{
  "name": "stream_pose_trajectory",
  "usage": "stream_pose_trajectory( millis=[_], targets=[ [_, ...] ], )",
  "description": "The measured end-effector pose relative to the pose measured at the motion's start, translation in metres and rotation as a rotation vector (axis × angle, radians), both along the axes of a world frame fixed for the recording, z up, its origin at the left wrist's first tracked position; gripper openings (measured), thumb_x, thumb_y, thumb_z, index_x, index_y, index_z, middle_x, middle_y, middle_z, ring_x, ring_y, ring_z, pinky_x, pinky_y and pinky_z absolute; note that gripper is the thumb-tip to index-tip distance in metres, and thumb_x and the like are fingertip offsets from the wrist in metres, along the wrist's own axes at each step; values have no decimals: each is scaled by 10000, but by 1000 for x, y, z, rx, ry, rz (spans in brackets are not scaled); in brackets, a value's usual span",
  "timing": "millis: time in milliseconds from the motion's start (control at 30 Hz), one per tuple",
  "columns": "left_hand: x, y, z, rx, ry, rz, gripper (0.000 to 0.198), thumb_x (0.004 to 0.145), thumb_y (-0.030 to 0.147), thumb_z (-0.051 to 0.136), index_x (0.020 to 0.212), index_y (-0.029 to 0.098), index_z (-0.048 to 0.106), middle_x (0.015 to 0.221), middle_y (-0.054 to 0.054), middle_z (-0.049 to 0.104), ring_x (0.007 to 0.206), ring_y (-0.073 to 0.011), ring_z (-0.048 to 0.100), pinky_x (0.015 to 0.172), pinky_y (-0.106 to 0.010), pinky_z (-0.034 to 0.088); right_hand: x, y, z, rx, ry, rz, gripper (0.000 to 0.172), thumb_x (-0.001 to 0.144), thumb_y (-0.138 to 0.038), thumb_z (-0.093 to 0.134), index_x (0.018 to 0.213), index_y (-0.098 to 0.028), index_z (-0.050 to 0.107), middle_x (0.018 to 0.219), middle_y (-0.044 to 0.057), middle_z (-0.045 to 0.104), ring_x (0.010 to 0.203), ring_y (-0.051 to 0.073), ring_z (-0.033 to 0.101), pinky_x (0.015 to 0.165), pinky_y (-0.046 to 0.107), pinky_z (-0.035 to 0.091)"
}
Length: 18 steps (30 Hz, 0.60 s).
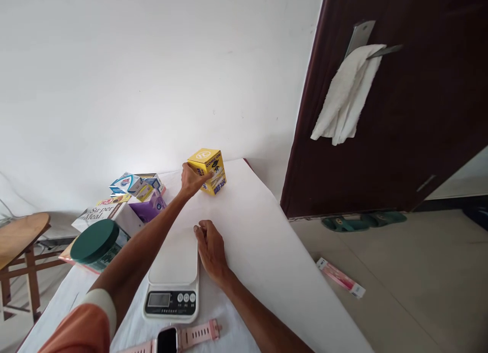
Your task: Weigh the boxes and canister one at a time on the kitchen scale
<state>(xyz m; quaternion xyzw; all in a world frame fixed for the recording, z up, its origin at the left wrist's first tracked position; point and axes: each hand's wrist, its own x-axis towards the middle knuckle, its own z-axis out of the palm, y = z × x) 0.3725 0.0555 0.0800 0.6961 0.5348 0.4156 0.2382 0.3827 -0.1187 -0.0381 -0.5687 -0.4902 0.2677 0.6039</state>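
At the far end of the table, my left hand (193,180) is closed around a yellow box (216,176) with "COME ON" printed on it. Its thumb lies on the front face and the fingers go round the left side. My right hand (210,249) rests beside the right edge of a white kitchen scale (173,264), its fingers curled in and nothing visible in them. The scale's plate carries nothing that I can see, and my left forearm passes over part of it. In front of the scale lies a smartwatch (166,340) with a pink strap.
To the left are a green-lidded jar (95,241), a white "Super Meal" box (114,216), a purple pack (149,205) and several small boxes (131,183). A wooden stool (25,236) stands further left. Right of the table are a dark door (381,139), slippers (346,223) and a pink-white box (340,278).
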Motion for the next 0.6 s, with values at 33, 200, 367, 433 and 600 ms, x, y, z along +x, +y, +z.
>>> stream_pose_trajectory(
  millis=[33, 200, 367, 433, 600],
  targets=[
    [10, 4, -5, -28, -8, -4, 757, 559, 427, 956, 1004, 240, 373, 1181, -104, 631, 1120, -263, 638, 881, -370, 524, 0, 1, -1, -12, 0, 0, 232, 991, -432, 452, 988, -236, 576, 848, 20, 634, 785, 215, 596, 717, 335, 448],
    [54, 14, -13, -97, -14, 72, 770, 584, 447, 951, 1024, 254, 349, 1247, -127, 584, 1218, -300, 597, 970, -402, 484, -1, 1, -3, -21, -4, 11, 171, 970, -361, 473, 1048, -234, 557, 857, 24, 625, 818, 226, 605, 761, 360, 480],
    [88, 13, -12, -122, 71, 91, 828, 597, 444, 941, 1123, 251, 332, 1338, -150, 496, 1317, -328, 531, 1029, -408, 457, -1, 0, -5, 47, -69, 1, 78, 944, -276, 459, 987, -251, 519, 852, 12, 590, 798, 206, 576, 752, 343, 479],
    [96, 12, -13, -131, 121, 102, 856, 605, 457, 935, 1167, 240, 326, 1372, -168, 463, 1360, -345, 487, 1040, -417, 453, -1, 1, -7, 62, -93, -16, 54, 919, -237, 447, 932, -255, 497, 844, 11, 584, 789, 201, 571, 736, 334, 472],
    [96, 6, -15, -175, 150, 98, 815, 691, 461, 898, 1235, 218, 342, 1422, -195, 452, 1402, -348, 454, 1077, -415, 436, 1, 1, -6, 48, -103, 8, 68, 890, -230, 430, 886, -255, 493, 811, 16, 598, 780, 206, 589, 727, 330, 471]
  ],
)
